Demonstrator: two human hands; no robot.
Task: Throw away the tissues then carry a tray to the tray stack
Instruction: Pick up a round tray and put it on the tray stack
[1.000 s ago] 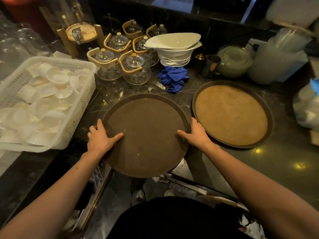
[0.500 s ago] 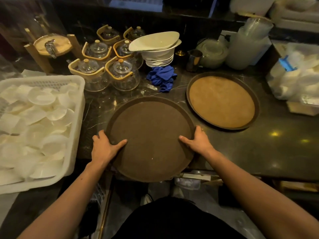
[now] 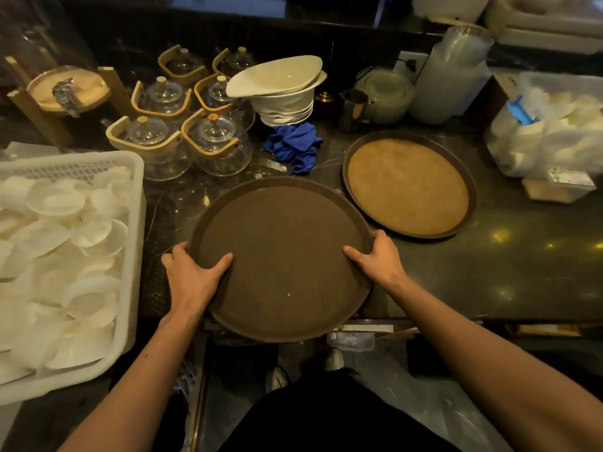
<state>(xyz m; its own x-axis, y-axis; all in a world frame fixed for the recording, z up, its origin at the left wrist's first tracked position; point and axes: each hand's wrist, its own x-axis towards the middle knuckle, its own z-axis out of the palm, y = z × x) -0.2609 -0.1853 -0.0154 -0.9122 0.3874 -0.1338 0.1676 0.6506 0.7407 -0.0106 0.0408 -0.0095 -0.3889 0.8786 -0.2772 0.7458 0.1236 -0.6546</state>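
Head view, looking down at a dark stone bench [image 3: 489,282]. A round dark-brown tray [image 3: 280,256] lies at the near edge of the bench, its nearest portion overhanging the edge. The left hand [image 3: 191,278] clamps the tray's left rim — thumb on the upper surface, the other fingers wrapped over the outer edge. The right hand [image 3: 378,259] clamps the right rim in the same manner, thumb pointing inward across the tray's surface. Both grips are thus closed on the tray; whether the tray rests on the bench or is raised slightly above it cannot be told.

Just beside the tray, to the right and farther back, lies a second round tray [image 3: 408,185] with a lighter tan surface, flat on the bench and apart from the held one. A crumpled blue cloth [image 3: 293,146] lies behind the dark tray, in front of a stack of white bowls [image 3: 284,93]. Left of the bowls stand several glass teapots [image 3: 215,141] with wooden handles. A white plastic basket [image 3: 130,256] filled with small white dishes occupies the left side. At far right sits a clear bag of white items [image 3: 551,125], beside a small steel jug [image 3: 352,109] and pale containers farther back.
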